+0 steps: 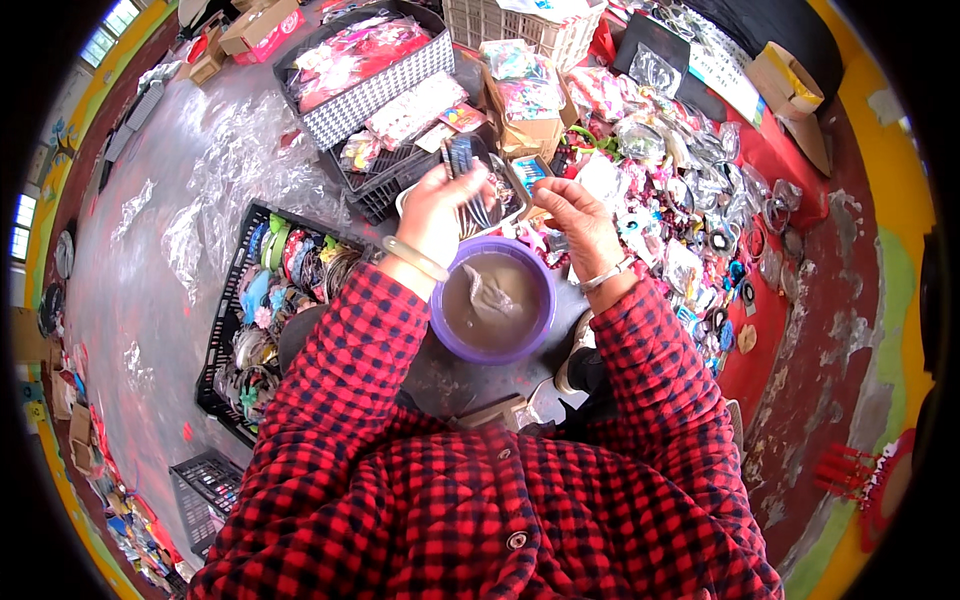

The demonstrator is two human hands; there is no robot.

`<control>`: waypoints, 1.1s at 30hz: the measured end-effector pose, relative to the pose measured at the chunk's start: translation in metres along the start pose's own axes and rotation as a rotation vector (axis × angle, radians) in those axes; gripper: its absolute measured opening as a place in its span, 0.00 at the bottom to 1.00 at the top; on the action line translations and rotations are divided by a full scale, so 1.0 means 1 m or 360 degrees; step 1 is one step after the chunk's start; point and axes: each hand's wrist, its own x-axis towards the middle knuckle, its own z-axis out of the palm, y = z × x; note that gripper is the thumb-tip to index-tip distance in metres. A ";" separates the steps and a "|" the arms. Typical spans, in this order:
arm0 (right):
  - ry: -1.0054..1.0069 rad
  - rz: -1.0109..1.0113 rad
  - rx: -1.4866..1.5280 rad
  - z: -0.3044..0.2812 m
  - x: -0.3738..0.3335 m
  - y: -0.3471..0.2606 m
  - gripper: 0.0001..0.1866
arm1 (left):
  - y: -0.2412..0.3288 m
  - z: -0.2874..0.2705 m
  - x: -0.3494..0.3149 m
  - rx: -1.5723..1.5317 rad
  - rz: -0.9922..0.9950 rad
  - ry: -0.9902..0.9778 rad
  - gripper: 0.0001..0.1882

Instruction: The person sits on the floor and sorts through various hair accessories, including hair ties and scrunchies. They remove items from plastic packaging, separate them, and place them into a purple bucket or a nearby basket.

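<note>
My left hand (445, 205), with a pale bangle at its wrist, is closed around a bunch of thin dark blue-grey strips (460, 158) that stick up past the thumb. My right hand (585, 225) has its thumb and fingertips drawn together in a pinch; anything between them is too small to make out. Below and between both hands stands a purple basin (547, 320) of murky grey-brown water, with a wet greyish cloth (488, 292) in it. Just beyond the left hand lies a tray (515, 205) of slim metallic pieces, partly hidden by that hand.
Left of the basin is a black crate (225, 350) full of headbands. Ahead are a patterned bin (385, 90) of bagged goods and an open cardboard box (530, 135). Loose hair accessories and plastic bags (690, 220) heap up at the right. Plastic film (235, 190) covers floor at the left.
</note>
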 end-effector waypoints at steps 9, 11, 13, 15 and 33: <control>-0.0157 0.0077 0.0091 0.006 -0.006 0.003 0.08 | -0.032 0.023 -0.015 0.1220 0.0524 -0.0332 0.13; -0.0117 0.0152 0.0272 0.001 -0.005 0.005 0.07 | -0.031 0.026 -0.015 0.1152 0.0546 -0.0383 0.12; -0.0082 0.0198 0.0422 0.001 0.000 0.011 0.06 | -0.033 0.019 -0.011 0.0954 0.0366 -0.0370 0.11; -0.0140 0.0264 0.0464 0.002 -0.004 0.005 0.06 | -0.037 0.011 -0.007 0.0784 0.0200 -0.0373 0.09; -0.0137 0.0147 0.0950 0.014 -0.002 0.020 0.16 | -0.040 0.015 -0.008 0.1547 0.0742 -0.0425 0.11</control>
